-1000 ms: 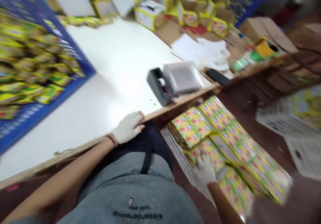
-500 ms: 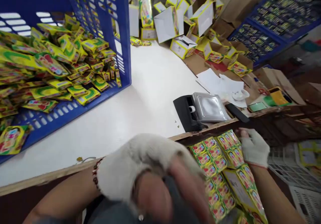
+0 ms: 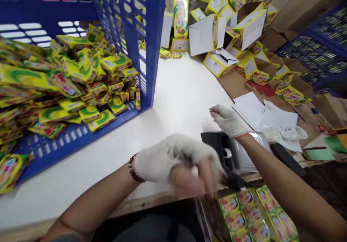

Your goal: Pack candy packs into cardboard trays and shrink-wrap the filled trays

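My left hand (image 3: 187,166), in a white fingerless glove with a beaded bracelet at the wrist, is over the table's front edge. Its fingers are bent and smeared by motion, so any hold cannot be made out. My right hand (image 3: 229,121), gloved alike, is above the black tape dispenser (image 3: 217,141), its fingertips drawn together and pointing left. Whatever they pinch, if anything, is too small to see. Below the table edge lie yellow-green printed packs (image 3: 244,216) in clear wrap, partly hidden by my right forearm.
A blue plastic crate (image 3: 151,72) holding many small yellow packets (image 3: 76,76) stands left on the white table (image 3: 179,90). Opened yellow-and-white boxes (image 3: 207,34) pile up at the back. White papers (image 3: 249,106), a white roll (image 3: 294,133) and more blue crates (image 3: 314,50) are at right.
My right hand has left the wrapped packs and moved up and left over the dispenser. My left hand has moved right and somewhat forward. The view has shifted left.
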{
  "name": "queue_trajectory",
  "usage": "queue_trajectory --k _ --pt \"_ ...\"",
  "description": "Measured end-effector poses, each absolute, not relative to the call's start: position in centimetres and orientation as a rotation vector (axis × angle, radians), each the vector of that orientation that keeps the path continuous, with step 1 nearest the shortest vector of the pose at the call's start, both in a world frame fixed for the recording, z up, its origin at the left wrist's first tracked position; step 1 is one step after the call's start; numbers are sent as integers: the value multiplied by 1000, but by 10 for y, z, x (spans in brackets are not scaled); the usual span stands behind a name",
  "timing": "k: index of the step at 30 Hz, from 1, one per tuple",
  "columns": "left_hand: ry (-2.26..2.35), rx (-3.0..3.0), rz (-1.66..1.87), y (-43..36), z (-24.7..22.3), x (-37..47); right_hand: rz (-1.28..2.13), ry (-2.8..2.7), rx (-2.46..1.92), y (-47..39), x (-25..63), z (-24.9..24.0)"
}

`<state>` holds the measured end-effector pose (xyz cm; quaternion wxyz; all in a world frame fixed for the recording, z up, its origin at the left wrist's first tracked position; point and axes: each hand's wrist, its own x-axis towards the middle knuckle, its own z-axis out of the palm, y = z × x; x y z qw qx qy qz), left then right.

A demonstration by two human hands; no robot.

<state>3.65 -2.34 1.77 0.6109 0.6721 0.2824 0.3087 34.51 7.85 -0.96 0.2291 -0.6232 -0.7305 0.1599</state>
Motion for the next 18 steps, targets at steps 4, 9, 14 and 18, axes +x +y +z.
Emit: queue_trajectory --k 4,9,14,18 --pt "888 1593 844 61 -36 94 348 -2031 -1872 175 346 -45" --pt "988 1939 743 106 -109 137 39 -2011 -2030 285 371 -63" --pt "923 2154 703 114 -124 144 -86 -1796 -2142 384 414 -65" --pt "924 2158 726 111 -123 144 -85 -1687 -2221 430 438 -62"
